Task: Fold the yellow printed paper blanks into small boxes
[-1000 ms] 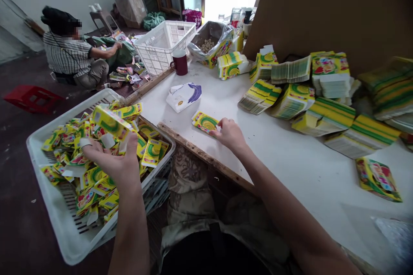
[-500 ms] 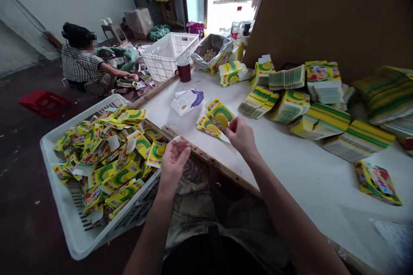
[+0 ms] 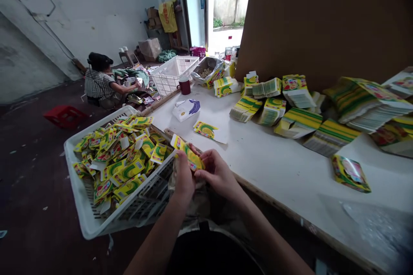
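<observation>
Between my two hands, just off the table's front edge, is a small yellow and green carton (image 3: pixel 189 154). My left hand (image 3: pixel 184 176) grips its near side, the thumb lying along it. My right hand (image 3: pixel 217 171) pinches the carton's right end with curled fingers. Another flat yellow carton (image 3: pixel 206 130) lies on the white table beyond my hands. To the left, a white plastic crate (image 3: pixel 85 219) holds a heap of similar yellow cartons (image 3: pixel 129 172).
Stacks of flat yellow cartons (image 3: pixel 298 122) line the table's back right. A dark red mug (image 3: pixel 184 86), a tissue pack (image 3: pixel 186 109) and an open bag of small pieces (image 3: pixel 206 71) stand farther back. A person (image 3: pixel 100 81) crouches by the far-left floor pile.
My right hand has brought a carton from the table to my left hand, which now holds it too. The view has tilted up and shifted.
</observation>
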`<action>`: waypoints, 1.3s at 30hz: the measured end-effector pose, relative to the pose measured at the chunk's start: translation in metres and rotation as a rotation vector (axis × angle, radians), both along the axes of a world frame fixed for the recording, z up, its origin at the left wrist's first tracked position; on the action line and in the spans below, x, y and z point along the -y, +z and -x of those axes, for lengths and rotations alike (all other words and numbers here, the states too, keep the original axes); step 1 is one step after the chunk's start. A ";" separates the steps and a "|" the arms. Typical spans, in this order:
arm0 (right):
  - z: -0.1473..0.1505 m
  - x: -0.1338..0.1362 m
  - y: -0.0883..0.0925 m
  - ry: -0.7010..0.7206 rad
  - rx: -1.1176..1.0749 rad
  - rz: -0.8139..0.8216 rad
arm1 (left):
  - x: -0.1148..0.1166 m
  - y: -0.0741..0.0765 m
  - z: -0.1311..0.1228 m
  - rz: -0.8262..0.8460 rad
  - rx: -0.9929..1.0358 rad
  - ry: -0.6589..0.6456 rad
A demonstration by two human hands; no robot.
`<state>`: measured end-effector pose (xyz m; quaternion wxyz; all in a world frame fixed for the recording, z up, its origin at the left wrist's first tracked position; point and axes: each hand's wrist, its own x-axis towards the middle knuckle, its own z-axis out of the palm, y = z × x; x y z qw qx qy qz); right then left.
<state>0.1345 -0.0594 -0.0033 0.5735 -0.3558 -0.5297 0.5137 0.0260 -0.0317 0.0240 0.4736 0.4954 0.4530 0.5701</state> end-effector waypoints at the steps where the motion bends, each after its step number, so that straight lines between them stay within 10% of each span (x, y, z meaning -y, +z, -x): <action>1: -0.005 0.001 0.003 -0.006 -0.001 -0.006 | 0.003 0.000 0.002 -0.027 0.014 -0.026; 11: -0.044 0.026 0.021 -0.304 0.404 -0.199 | 0.020 0.014 0.009 -0.223 -0.121 0.021; 16: -0.068 0.030 0.020 -0.390 0.764 -0.454 | 0.028 0.051 0.018 -0.520 -0.769 -0.069; 19: -0.070 0.039 0.026 -0.361 0.903 -0.714 | 0.031 0.057 0.013 -0.353 -1.117 -0.378; 22: -0.066 0.043 0.025 -0.478 0.706 -0.664 | 0.030 0.046 0.005 -0.254 -1.110 -0.501; 25: -0.058 0.036 0.015 -0.542 0.190 -0.345 | 0.028 0.032 0.000 -0.370 -1.085 -0.327; 29: -0.045 0.024 0.002 -0.179 -0.375 -0.066 | 0.025 0.020 -0.005 -0.538 -1.227 -0.131; 39: -0.049 0.013 -0.004 0.001 -0.222 0.026 | 0.019 0.012 -0.012 -0.550 -1.275 -0.358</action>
